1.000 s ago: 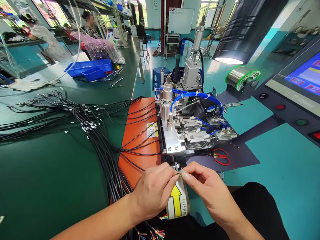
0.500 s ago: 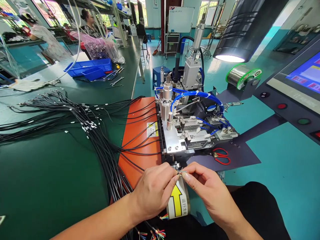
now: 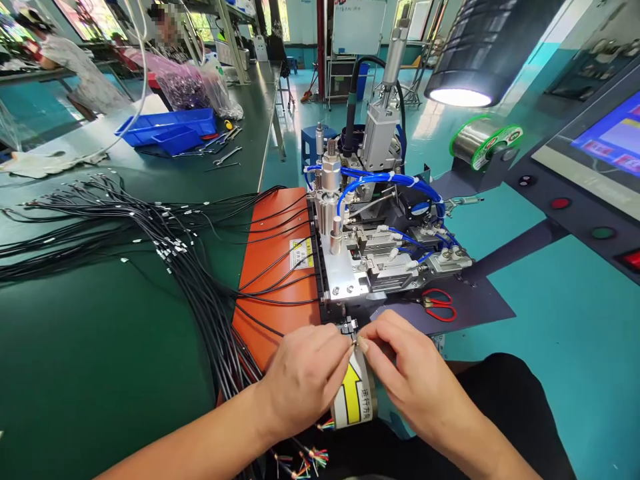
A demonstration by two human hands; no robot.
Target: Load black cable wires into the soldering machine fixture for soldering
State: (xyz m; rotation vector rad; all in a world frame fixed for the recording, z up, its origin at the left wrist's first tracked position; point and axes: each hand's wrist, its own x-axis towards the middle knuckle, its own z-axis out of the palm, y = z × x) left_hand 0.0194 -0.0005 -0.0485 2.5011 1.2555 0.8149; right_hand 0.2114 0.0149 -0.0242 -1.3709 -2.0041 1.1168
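My left hand (image 3: 311,373) is closed, thumb and forefinger pinching a black cable's stripped end in front of the machine. Against it my right hand (image 3: 407,363) is also closed, its fingertips on the thin wires of that end, which are mostly hidden. Both sets of fingertips nearly meet above a white label with a yellow arrow (image 3: 353,400). Just beyond them is a small metal fixture (image 3: 349,325) at the machine's near end. Below my left hand, several cable ends with coloured wires (image 3: 315,459) hang loose.
A bundle of black cables (image 3: 200,293) lies across the green table (image 3: 125,373) and an orange plate (image 3: 270,247). The soldering machine (image 3: 345,267) stands ahead. Red-handled scissors (image 3: 440,305), a solder spool (image 3: 483,141), a lamp (image 3: 475,60) and a control panel (image 3: 575,173) are rightward. Two people sit farther back.
My right hand has turned slightly and its fingertips have come closer to my left ones. The thin wires seen between the hands are now mostly covered. The whole view has shifted slightly.
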